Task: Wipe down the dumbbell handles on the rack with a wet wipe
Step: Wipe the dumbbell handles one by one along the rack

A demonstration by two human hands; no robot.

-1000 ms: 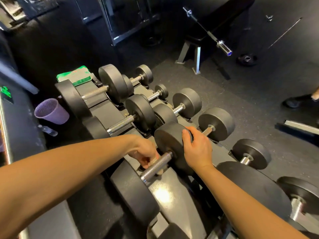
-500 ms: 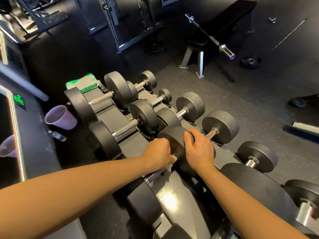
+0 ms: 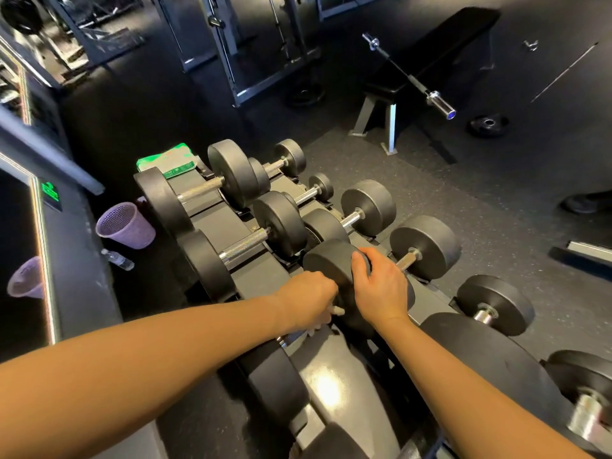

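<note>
Centre frame — soft wipe [image 3: 337, 310] clamped round handle [image 3: 288, 339] by left hand [image 3: 308, 299] (knurled, grippy); heavy head [image 3: 328, 260] gripped by right hand [image 3: 381, 289].

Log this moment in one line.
left hand: grips wet wipe around dumbbell handle | right hand: holds dumbbell head | phase: handle wipe

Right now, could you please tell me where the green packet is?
In the head view the green packet lies upper left, at the far end of the dumbbell rack, just behind the farthest large dumbbell and beyond the purple basket.
</note>
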